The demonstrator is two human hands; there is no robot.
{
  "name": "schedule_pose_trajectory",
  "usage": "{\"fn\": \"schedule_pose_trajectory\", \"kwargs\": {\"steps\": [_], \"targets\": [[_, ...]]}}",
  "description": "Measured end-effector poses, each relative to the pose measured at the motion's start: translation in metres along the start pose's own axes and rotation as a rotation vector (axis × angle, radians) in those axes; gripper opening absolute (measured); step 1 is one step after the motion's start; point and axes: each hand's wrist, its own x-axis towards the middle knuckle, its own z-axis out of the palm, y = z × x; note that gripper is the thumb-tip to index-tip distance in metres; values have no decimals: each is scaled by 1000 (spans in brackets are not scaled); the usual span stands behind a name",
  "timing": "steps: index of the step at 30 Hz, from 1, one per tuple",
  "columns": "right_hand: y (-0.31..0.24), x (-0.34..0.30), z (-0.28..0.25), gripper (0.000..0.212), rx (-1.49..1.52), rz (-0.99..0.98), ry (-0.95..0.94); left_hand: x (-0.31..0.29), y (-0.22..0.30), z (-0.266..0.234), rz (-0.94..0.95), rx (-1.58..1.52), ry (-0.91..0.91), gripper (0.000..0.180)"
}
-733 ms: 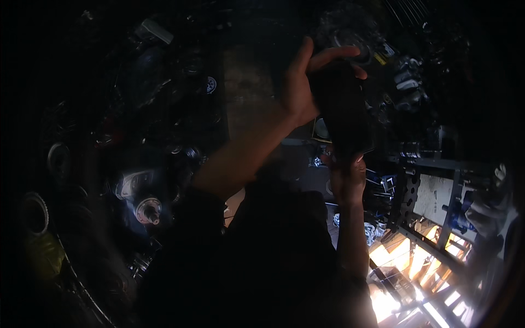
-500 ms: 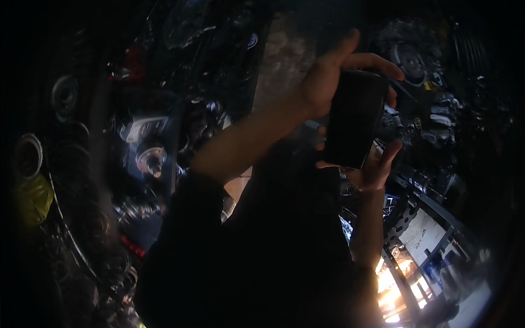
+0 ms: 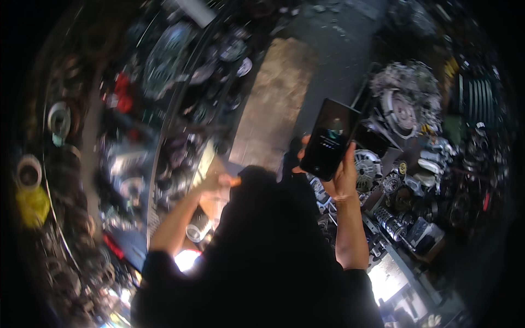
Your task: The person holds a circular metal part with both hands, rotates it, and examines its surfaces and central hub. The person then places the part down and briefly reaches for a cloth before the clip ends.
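Note:
A dark smartphone (image 3: 330, 136) lies tilted in my right hand (image 3: 344, 176). My fingers wrap its left edge and the thumb runs along its right edge. The screen is mostly black, with a small lit mark and some faint reflections. My left hand (image 3: 216, 183) is down at the left beside my dark clothing, apart from the phone. Its fingers are smeared by motion, and a small orange patch shows at their tips. I cannot make out whether anything is in them.
Shelves of metal machine parts line both sides. A large gearbox-like housing (image 3: 402, 112) stands right of the phone, with a finned round part (image 3: 367, 167) below it. A brown cardboard-like sheet (image 3: 273, 104) lies on the floor ahead. A yellow bag (image 3: 31, 208) is far left.
My left hand has left the phone and moved down to the left. My right hand still holds the phone, now lower and further left in view. The picture has become brighter.

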Motion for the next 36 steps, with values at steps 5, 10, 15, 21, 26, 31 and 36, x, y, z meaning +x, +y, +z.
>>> {"fn": "schedule_pose_trajectory", "kwargs": {"steps": [5,10,15,21,26,31,36], "targets": [[-81,3,-74,89,-86,-36,200,42,49,44,243,-65,383,41],[-106,-49,-174,88,-411,268,707,71,146,-1,295,382,435,20],[-90,-87,-252,74,-734,733,738,109,168,-31,175,613,327,19],[-72,-47,-273,56,-1169,654,796,237,190,-92,183,678,594,15],[-67,-10,-266,42,-1221,610,884,285,220,-164,143,862,199,12],[-74,33,-282,30,-1202,606,902,331,240,-191,259,1048,404,11],[-145,97,-318,22,-1244,577,812,388,299,-223,257,906,306,24]]}}
